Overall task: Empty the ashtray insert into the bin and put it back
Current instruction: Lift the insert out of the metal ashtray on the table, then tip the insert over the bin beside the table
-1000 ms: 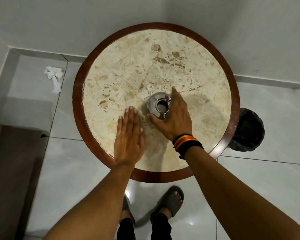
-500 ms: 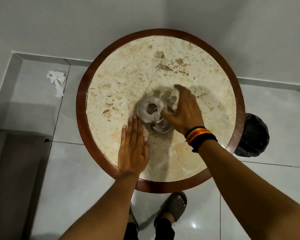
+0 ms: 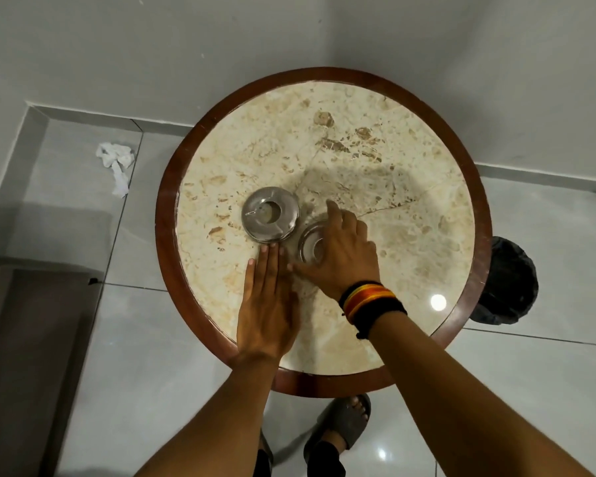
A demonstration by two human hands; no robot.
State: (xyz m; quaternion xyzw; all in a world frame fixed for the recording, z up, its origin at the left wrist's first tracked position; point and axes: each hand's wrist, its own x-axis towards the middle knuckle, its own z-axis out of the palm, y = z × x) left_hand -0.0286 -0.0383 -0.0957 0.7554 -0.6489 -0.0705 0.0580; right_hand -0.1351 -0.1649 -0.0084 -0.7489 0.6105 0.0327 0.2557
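A round metal ashtray top (image 3: 270, 215) with a centre hole lies on the marble table (image 3: 410, 208), left of centre. Just right of it sits a second shiny round piece, the ashtray insert (image 3: 308, 241), half hidden under my right hand (image 3: 341, 259). That hand covers it from above, with fingers and thumb curled around its rim. My left hand (image 3: 269, 304) lies flat on the table, fingers together, with its fingertips just below the metal top. What is inside the insert is hidden.
A black-lined bin (image 3: 506, 280) stands on the floor right of the table, partly hidden by the wooden rim. A crumpled white tissue (image 3: 116, 163) lies on the tiles at left. My feet in slippers (image 3: 344, 425) are under the table's near edge. Walls meet behind.
The ashtray was one stacked piece under my right hand; now its two parts lie side by side, the metal top to the left. My left hand has stayed flat.
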